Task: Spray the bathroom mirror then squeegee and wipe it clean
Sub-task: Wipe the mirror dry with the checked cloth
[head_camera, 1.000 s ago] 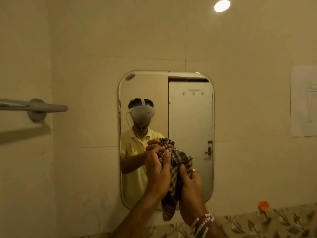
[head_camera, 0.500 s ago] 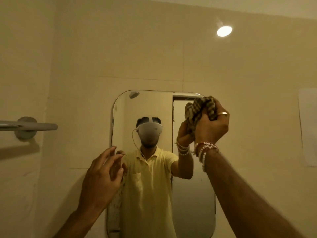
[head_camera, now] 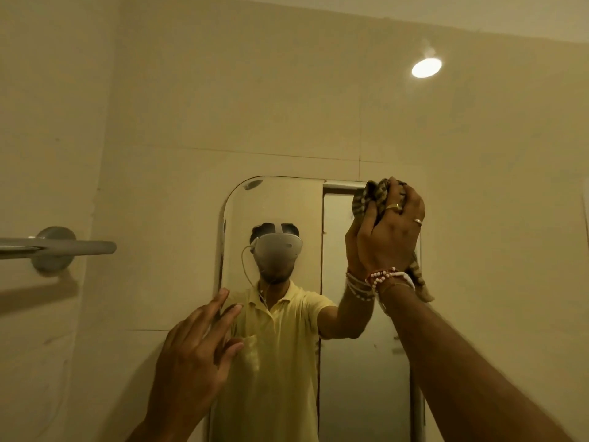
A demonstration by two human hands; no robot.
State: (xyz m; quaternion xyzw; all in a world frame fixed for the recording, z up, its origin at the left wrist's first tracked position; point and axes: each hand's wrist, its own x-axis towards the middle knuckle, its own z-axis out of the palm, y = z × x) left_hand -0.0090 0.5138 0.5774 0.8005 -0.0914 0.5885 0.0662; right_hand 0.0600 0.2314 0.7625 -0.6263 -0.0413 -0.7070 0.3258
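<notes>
The rounded wall mirror (head_camera: 287,205) hangs straight ahead on the tiled wall. My right hand (head_camera: 387,237) is raised to its top right corner, fingers closed on a bunched checked cloth (head_camera: 371,194) pressed against the glass; a tail of the cloth hangs below my wrist. My left hand (head_camera: 197,349) is lifted near the mirror's left edge, fingers spread, holding nothing. Whether its fingertips touch the glass I cannot tell. The mirror reflects a person in a yellow shirt and a closed door.
A metal towel bar (head_camera: 57,247) sticks out from the wall at the left, at head height. A bright round light spot (head_camera: 426,67) shines on the wall, up and to the right. A paper's edge (head_camera: 585,202) shows at the far right.
A second ago both hands held the cloth low before the mirror. My right hand has carried it up to the top right corner; my left hand let go and opened near the left edge.
</notes>
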